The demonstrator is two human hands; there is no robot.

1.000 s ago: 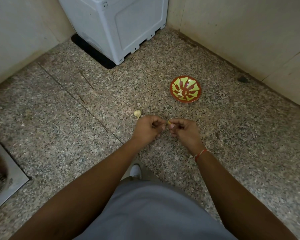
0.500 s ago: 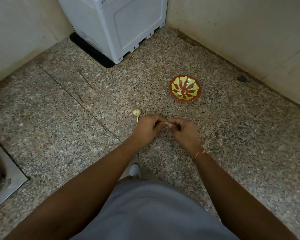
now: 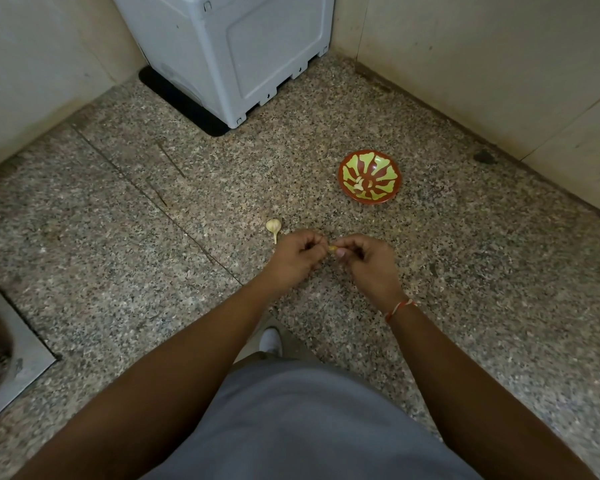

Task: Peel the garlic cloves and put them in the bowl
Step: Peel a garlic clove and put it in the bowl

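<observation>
A: Log entry, head view. Where do I have the clove?

B: The garlic clove (image 3: pixel 332 249) sits between my two hands, held above the speckled stone floor (image 3: pixel 118 271). My left hand (image 3: pixel 297 254) has its fingers curled, pinching one end of the clove; my right hand (image 3: pixel 368 259) has fingers and thumb curled onto the other end. Only a small yellowish tip shows between the fingertips.

A: And the bowl?

B: The red bowl with a green pattern (image 3: pixel 369 200) rests on the floor, ahead and to the right of the hands, well apart from them. A few pale peeled cloves (image 3: pixel 361 183) lie in its middle.

A: Anything else to note?

B: A garlic bulb (image 3: pixel 273 226) with its stalk lies on the floor just beside my left hand. A grey appliance (image 3: pixel 229 53) stands in the far corner. A red thread band (image 3: pixel 399 308) circles my right wrist.
</observation>
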